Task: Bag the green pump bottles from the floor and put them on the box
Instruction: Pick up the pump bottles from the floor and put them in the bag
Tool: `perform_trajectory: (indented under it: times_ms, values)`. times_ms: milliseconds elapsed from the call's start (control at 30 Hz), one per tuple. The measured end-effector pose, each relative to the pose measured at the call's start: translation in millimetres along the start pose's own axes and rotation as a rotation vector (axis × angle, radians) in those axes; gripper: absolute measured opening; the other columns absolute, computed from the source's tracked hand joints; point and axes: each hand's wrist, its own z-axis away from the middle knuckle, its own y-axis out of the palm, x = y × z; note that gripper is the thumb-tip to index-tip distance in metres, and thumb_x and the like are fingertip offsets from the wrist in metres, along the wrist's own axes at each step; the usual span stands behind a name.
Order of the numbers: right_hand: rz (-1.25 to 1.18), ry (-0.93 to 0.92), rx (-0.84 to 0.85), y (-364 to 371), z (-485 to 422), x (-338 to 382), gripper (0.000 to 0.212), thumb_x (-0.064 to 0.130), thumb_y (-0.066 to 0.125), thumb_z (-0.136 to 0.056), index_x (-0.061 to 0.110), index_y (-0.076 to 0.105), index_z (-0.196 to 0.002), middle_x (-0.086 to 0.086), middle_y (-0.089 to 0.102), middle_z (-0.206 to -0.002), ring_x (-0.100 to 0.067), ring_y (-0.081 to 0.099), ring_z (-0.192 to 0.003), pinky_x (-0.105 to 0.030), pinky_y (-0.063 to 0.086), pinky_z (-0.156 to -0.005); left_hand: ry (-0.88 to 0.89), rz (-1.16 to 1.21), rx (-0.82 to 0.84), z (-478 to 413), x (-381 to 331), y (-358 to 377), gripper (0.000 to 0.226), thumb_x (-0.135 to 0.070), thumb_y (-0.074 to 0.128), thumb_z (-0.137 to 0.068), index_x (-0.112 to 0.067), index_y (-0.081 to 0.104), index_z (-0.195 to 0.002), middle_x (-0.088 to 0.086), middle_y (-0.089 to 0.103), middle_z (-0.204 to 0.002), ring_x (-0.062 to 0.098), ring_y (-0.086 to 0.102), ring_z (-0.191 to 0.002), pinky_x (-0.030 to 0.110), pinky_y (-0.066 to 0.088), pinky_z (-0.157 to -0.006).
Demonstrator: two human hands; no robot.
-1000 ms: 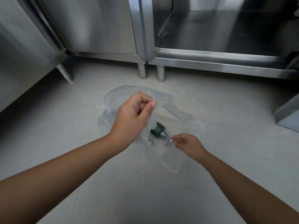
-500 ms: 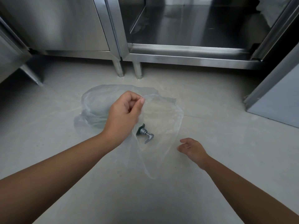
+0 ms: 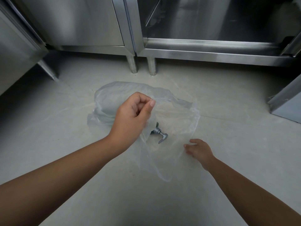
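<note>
A clear plastic bag (image 3: 177,115) lies spread on the grey floor. My left hand (image 3: 133,116) pinches its upper edge between thumb and fingers and holds it lifted. Inside the bag, just below that hand, a silver pump head (image 3: 160,135) of a green pump bottle shows; the hand and the bag's folds hide the bottle's body. My right hand (image 3: 198,150) hovers low at the bag's right edge with fingers spread and relaxed, holding nothing. No box is in view.
Stainless steel cabinets (image 3: 211,46) on short legs (image 3: 132,64) run along the back, and another steel unit (image 3: 19,51) stands at the left. A steel panel corner (image 3: 286,105) juts in at the right. Bare concrete floor (image 3: 162,201) stretches towards me.
My right hand has let go of the pump head and drawn back to the right, opening. The bottle now lies inside the bag. My left hand keeps its pinch on the bag.
</note>
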Motion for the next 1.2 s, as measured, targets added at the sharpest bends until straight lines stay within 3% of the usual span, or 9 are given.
perform_trajectory:
  times_ms: [100, 333, 533, 700, 933, 1100, 1200]
  values:
    - [-0.038, 0.002, -0.041, 8, -2, 4, 0.032, 0.015, 0.068, -0.079, 0.009, 0.058, -0.109, -0.014, 0.063, -0.092, -0.014, 0.058, -0.061, -0.023, 0.042, -0.053, -0.004, 0.008, 0.005, 1, 0, -3, 0.014, -0.013, 0.054, -0.089, -0.016, 0.054, -0.076, -0.011, 0.044, -0.044, 0.003, 0.035, -0.042, 0.015, 0.033, -0.042]
    - [-0.083, -0.069, -0.117, 19, -5, 12, 0.014, 0.0, 0.054, -0.083, 0.006, 0.061, -0.093, -0.006, 0.062, -0.06, -0.017, 0.055, -0.057, -0.026, 0.046, -0.06, -0.003, 0.025, -0.013, -2, 1, -6, 0.015, -0.014, 0.054, -0.089, -0.018, 0.053, -0.074, -0.01, 0.043, -0.045, 0.004, 0.035, -0.043, 0.015, 0.033, -0.042]
    - [-0.153, -0.156, -0.164, -1, 4, 16, 0.018, -0.006, 0.048, -0.086, 0.006, 0.061, -0.081, -0.01, 0.057, -0.056, -0.016, 0.054, -0.05, -0.012, 0.044, -0.042, 0.03, -0.021, -0.008, -9, 1, 7, 0.015, -0.016, 0.054, -0.089, -0.02, 0.054, -0.075, -0.01, 0.045, -0.047, 0.006, 0.038, -0.045, 0.018, 0.035, -0.045]
    - [-0.214, -0.201, -0.202, -29, 23, 24, 0.025, -0.006, 0.047, -0.086, 0.011, 0.059, -0.072, -0.01, 0.056, -0.055, -0.001, 0.05, -0.035, -0.012, 0.043, -0.04, 0.071, -0.071, 0.028, -13, -5, 37, 0.017, -0.018, 0.054, -0.09, -0.022, 0.052, -0.073, -0.003, 0.046, -0.052, 0.015, 0.04, -0.05, 0.031, 0.037, -0.051]
    - [-0.313, -0.184, -0.321, -100, 80, 14, 0.025, -0.004, 0.049, -0.087, 0.013, 0.058, -0.071, -0.008, 0.056, -0.056, -0.003, 0.051, -0.036, -0.014, 0.045, -0.043, 0.12, -0.126, 0.191, 4, -22, 102, 0.017, -0.021, 0.053, -0.091, -0.017, 0.051, -0.075, 0.023, 0.05, -0.061, 0.023, 0.04, -0.053, 0.043, 0.041, -0.053]
    - [-0.313, -0.158, -0.471, -160, 140, -12, 0.028, -0.009, 0.044, -0.085, 0.011, 0.057, -0.072, -0.007, 0.056, -0.056, -0.004, 0.053, -0.037, -0.015, 0.044, -0.043, 0.232, -0.105, 0.369, 25, -54, 161, 0.023, -0.019, 0.053, -0.091, -0.027, 0.049, -0.07, 0.01, 0.053, -0.055, 0.018, 0.044, -0.049, 0.038, 0.044, -0.053]
    - [-0.295, -0.113, -0.574, -198, 185, -36, 0.027, -0.009, 0.045, -0.084, 0.012, 0.058, -0.072, -0.006, 0.057, -0.057, -0.003, 0.053, -0.037, -0.015, 0.045, -0.044, 0.262, -0.057, 0.513, 53, -72, 195, 0.021, -0.018, 0.054, -0.091, -0.024, 0.05, -0.071, 0.018, 0.056, -0.059, 0.028, 0.048, -0.053, 0.04, 0.047, -0.056]
